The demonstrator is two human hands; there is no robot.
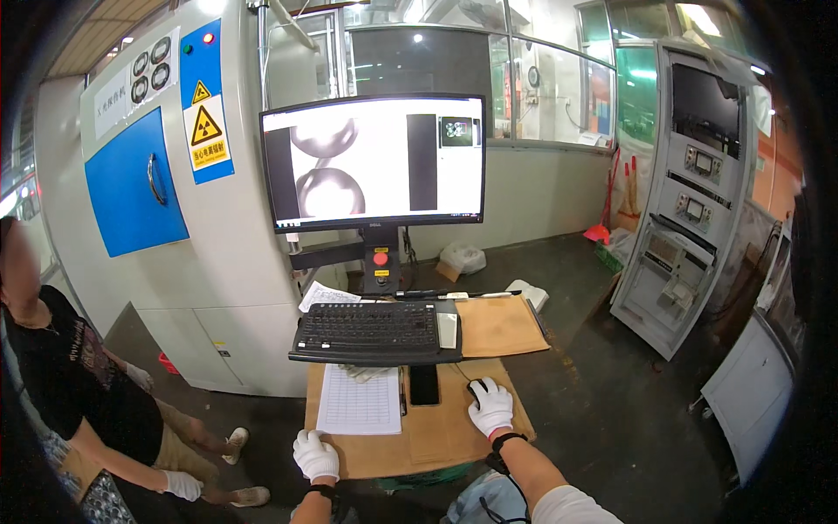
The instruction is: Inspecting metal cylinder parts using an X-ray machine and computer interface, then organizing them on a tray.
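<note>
My right hand, in a white glove, rests on a black computer mouse on the brown cardboard-covered desk. Its fingers curve over the mouse. My left hand, also gloved, lies at the desk's near left corner with its fingers curled in; nothing shows in them. Just beyond it is a printed table sheet. A black phone lies between the sheet and the mouse. Above the desk sits a black keyboard on a raised shelf. The monitor behind displays grey round shapes on white.
A large pale cabinet with a blue door and radiation warning signs stands left. A red push button is below the monitor. At the left, a co-worker in black wears white gloves. An instrument rack stands right.
</note>
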